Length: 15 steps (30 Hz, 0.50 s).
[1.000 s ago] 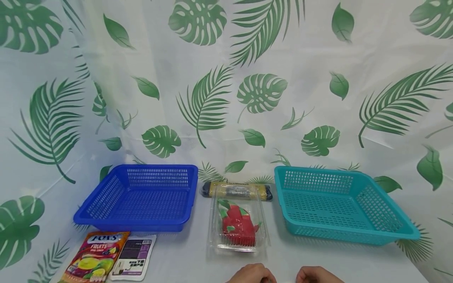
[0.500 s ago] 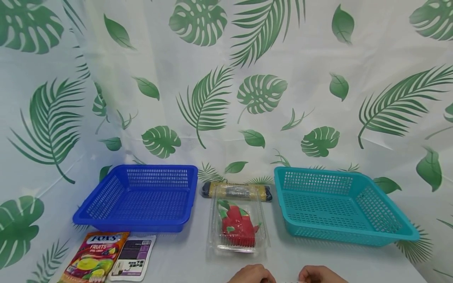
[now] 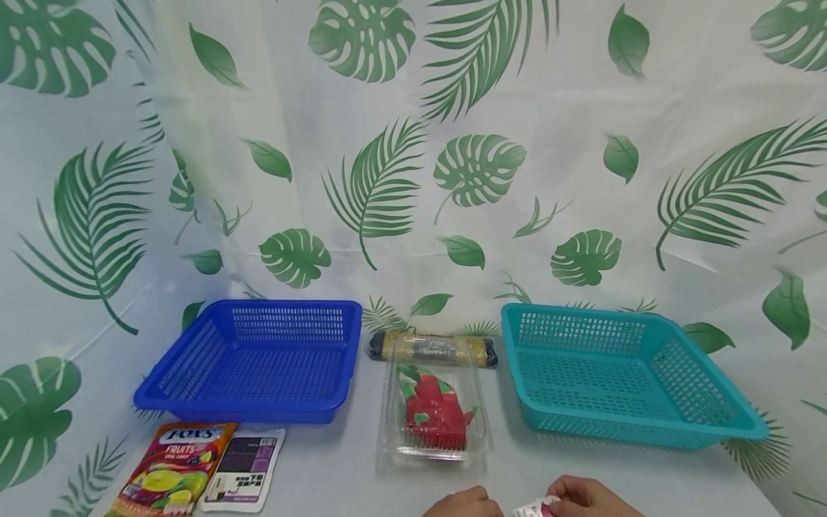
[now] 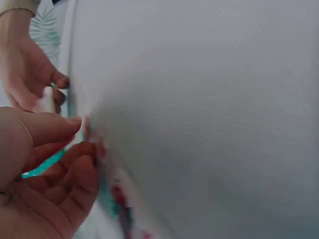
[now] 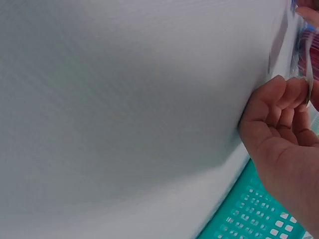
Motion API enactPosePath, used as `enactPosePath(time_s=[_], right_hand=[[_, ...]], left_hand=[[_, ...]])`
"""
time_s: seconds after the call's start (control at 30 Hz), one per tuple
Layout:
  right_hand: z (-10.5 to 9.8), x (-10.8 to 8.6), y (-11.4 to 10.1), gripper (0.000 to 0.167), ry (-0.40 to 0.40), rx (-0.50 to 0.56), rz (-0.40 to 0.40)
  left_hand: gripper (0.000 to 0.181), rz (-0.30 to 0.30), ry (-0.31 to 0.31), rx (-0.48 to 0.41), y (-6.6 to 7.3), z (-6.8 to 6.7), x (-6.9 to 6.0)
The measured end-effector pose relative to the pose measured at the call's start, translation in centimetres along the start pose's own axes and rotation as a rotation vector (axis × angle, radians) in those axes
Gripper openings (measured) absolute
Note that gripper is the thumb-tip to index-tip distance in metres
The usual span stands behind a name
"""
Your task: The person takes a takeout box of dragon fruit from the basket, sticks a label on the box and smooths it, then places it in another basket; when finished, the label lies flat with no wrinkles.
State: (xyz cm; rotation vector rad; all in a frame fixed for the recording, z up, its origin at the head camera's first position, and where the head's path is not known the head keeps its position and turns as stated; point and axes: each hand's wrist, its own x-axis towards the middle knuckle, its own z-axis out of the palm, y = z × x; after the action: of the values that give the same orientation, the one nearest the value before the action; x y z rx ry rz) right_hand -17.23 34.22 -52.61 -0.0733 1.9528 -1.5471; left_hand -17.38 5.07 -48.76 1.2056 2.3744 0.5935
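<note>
In the head view both hands are at the bottom edge, partly cut off. The right hand (image 3: 586,498) pinches a small crumpled white-and-pink packet (image 3: 533,508) between thumb and curled fingers; it appears as a thin white edge in the right wrist view. Left of the packet is the left hand (image 3: 465,503). Up close in the left wrist view, this left hand (image 4: 55,174) has its thumb and forefinger together on a thin white edge, with a blurred red and teal strip beside them. Whether both hands hold one piece cannot be told.
A clear box (image 3: 478,431) with a red dragon fruit design lies ahead, before a yellow-and-black package (image 3: 381,346). A blue basket (image 3: 258,415) stands left, a teal basket (image 3: 633,431) right. A candy bag (image 3: 171,470) and a white-and-purple pouch (image 3: 242,470) lie at left.
The white-and-pink packet has come into view between the hands. The right hand has moved slightly up and to the right; the left hand has sunk a little toward the bottom edge.
</note>
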Motion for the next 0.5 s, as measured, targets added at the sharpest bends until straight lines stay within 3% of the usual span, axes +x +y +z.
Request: enactPosePath(time_s=[0.03,0.17,0.27,0.4,0.5], right_hand=[[-0.4,0.4,0.6,0.039,-0.012,0.007,-0.007],[-1.7,1.8,2.2,0.033,-0.033,-0.055,-0.054],[-2.9,2.8,2.9,0.026,-0.044,-0.114,-0.085],[-4.5,4.0,3.0,0.025,-0.104,-0.111,-0.11],[-3.1,2.8,-0.1,0.027,-0.113,-0.198,-0.117]], left_hand=[[0.021,0.006,-0.004,0.029,0.1,-0.1,0.0],[0.016,-0.146,-0.01,-0.135,0.2,-0.2,0.3],[0.016,-0.191,0.04,-0.281,0.0,-0.5,0.6],[0.017,-0.114,0.118,-0.422,0.0,-1.7,0.4],[0.018,-0.006,0.156,-0.491,0.3,-2.9,-0.2]])
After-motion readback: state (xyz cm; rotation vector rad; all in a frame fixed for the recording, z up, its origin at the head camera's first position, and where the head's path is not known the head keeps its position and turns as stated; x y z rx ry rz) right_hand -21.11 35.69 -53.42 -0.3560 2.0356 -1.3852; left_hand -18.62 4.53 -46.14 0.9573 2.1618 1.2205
